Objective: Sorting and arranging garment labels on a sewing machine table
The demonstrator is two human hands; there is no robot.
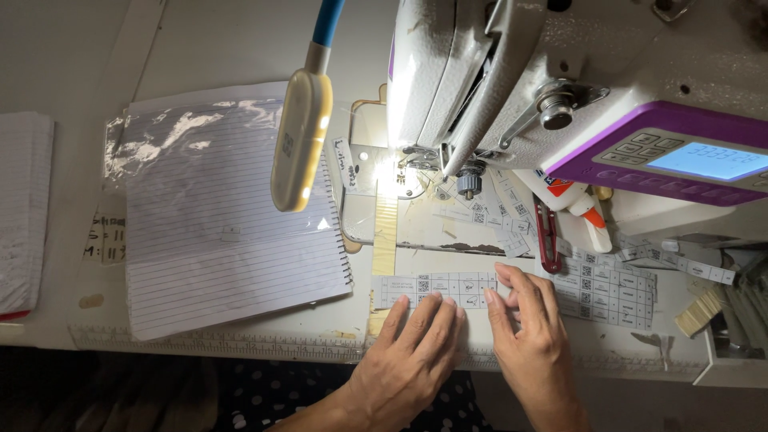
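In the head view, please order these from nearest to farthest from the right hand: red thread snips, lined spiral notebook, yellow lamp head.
From the right hand:
1. Red thread snips, just above it.
2. Yellow lamp head, up left.
3. Lined spiral notebook, far left; close to the lamp's distance.

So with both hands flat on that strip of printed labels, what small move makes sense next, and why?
Probably slide the label strip up toward the needle. Both the left hand and the right hand pin it flat below the sewing machine, and it lies short of the lit plate.
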